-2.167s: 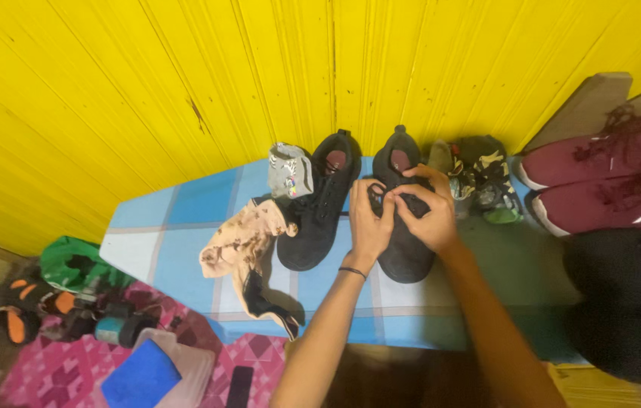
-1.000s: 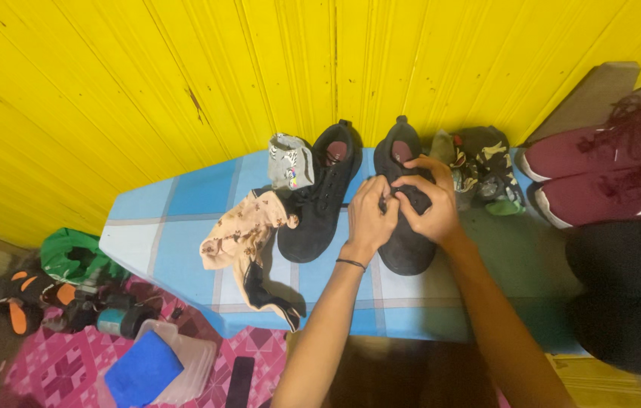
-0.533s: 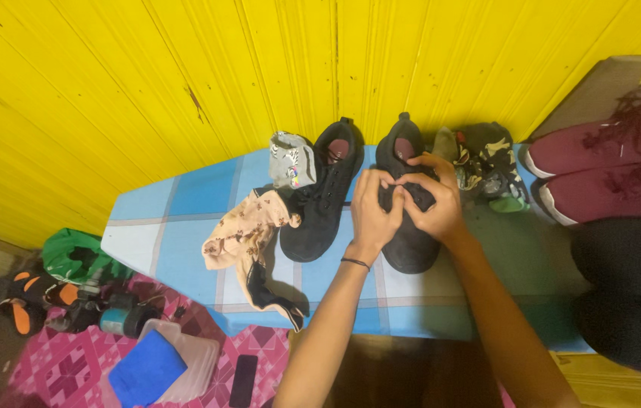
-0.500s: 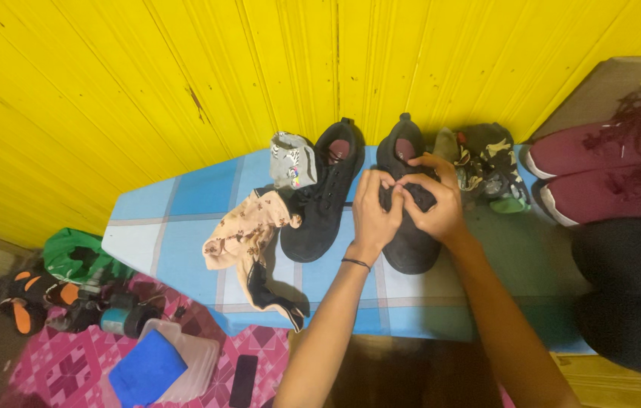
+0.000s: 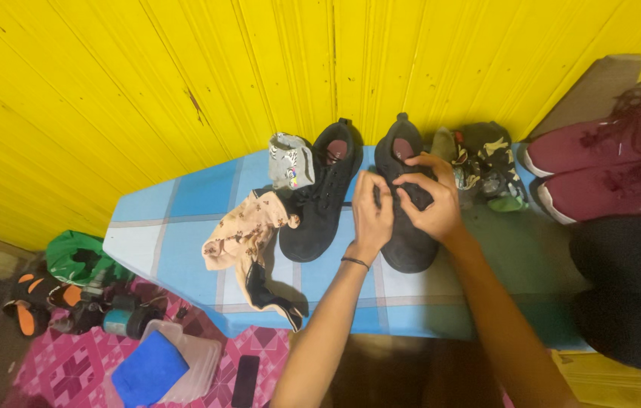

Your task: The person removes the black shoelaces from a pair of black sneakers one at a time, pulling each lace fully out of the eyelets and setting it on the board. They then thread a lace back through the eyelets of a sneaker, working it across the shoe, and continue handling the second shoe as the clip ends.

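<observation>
Hands meet over the tongue of one black shoe [image 5: 408, 227], which stands on a blue checked bench [image 5: 177, 227] with its heel toward the yellow plank wall [image 5: 146, 68] at 12 o'clock and its toe toward the person at 6 o'clock. The left hand [image 5: 371, 213] is curled, its fingertips pinching at the lacing area from the 9 o'clock side; a thin dark band sits on that wrist. The right hand [image 5: 426, 200] comes from the 3 o'clock side, fingers bent and also pinching something dark on the shoe front (lace or tongue, I cannot tell which, it is too dark). I judge both hands grip from opposite sides so that the shoe stays still on the bench.

Just beside it, at 9 o'clock, stands the second black shoe [image 5: 320, 196], pointing the same way. A grey patterned sock [image 5: 290, 160] lies against its left side, and a beige cloth [image 5: 241, 234] hangs over the bench edge. At 3 o'clock lies a camouflage bundle [image 5: 490, 162], and further right two maroon sneakers [image 5: 607, 166]. On the floor at 7 o'clock are a blue cloth on a clear box [image 5: 150, 370] and a dark phone [image 5: 245, 380].
</observation>
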Demonstrator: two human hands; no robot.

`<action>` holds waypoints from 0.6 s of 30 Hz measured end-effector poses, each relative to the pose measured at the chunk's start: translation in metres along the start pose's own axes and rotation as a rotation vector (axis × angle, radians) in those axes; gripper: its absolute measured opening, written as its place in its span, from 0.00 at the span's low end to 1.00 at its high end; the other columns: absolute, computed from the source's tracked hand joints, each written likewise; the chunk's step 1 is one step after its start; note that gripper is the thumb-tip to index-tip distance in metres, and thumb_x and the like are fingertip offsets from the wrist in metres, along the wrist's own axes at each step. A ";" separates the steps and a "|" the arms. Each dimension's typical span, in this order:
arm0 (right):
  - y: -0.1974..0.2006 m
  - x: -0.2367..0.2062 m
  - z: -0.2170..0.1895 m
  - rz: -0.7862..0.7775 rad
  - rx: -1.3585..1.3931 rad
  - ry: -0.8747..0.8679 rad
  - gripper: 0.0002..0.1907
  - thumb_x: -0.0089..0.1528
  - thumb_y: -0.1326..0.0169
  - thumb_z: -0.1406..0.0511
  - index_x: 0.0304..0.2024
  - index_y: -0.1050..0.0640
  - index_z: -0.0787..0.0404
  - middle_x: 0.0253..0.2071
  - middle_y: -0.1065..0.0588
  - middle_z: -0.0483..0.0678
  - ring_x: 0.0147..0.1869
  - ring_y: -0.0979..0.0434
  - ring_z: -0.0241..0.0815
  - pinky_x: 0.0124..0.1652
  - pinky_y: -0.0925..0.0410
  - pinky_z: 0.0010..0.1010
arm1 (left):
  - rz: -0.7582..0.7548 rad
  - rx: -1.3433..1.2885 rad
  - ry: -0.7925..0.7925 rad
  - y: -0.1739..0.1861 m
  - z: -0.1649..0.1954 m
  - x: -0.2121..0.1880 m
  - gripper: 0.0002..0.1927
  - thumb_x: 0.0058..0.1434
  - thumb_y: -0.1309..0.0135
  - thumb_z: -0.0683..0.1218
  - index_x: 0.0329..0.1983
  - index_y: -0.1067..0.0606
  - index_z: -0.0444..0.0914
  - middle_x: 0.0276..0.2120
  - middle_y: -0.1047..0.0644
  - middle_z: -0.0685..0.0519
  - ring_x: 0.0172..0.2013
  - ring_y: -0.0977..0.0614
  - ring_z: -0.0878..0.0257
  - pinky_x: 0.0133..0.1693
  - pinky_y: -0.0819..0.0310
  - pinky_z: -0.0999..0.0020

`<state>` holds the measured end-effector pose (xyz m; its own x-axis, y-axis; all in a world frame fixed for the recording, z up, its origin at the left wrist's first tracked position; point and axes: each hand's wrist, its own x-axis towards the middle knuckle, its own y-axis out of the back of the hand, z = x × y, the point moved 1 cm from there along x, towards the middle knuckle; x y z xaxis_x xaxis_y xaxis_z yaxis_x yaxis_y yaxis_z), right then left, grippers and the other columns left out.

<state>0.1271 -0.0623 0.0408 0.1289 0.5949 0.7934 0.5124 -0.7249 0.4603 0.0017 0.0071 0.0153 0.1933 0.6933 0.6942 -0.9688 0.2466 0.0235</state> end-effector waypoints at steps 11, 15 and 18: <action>-0.002 -0.001 0.003 0.011 0.001 -0.012 0.13 0.54 0.35 0.71 0.41 0.17 0.57 0.57 0.26 0.50 0.68 0.30 0.57 0.66 0.37 0.45 | 0.001 0.119 -0.010 0.000 0.012 0.003 0.08 0.60 0.45 0.40 0.36 0.31 0.34 0.35 0.30 0.45 0.39 0.28 0.47 0.43 0.34 0.56; -0.003 -0.002 0.004 0.021 0.000 -0.020 0.12 0.53 0.34 0.71 0.40 0.17 0.56 0.57 0.26 0.50 0.67 0.30 0.57 0.65 0.37 0.45 | -0.017 0.137 0.039 -0.003 0.005 0.002 0.05 0.63 0.47 0.39 0.37 0.31 0.34 0.35 0.30 0.44 0.39 0.28 0.47 0.43 0.34 0.55; -0.003 -0.002 0.004 0.024 0.000 -0.024 0.13 0.53 0.34 0.71 0.40 0.17 0.56 0.57 0.26 0.50 0.67 0.29 0.56 0.65 0.36 0.44 | -0.029 0.122 0.034 -0.004 0.000 0.000 0.04 0.63 0.48 0.39 0.37 0.31 0.34 0.34 0.30 0.44 0.39 0.28 0.46 0.42 0.34 0.56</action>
<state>0.1285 -0.0601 0.0368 0.1615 0.5858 0.7942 0.5091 -0.7389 0.4414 0.0059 0.0056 0.0154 0.2245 0.7104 0.6670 -0.9740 0.1843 0.1316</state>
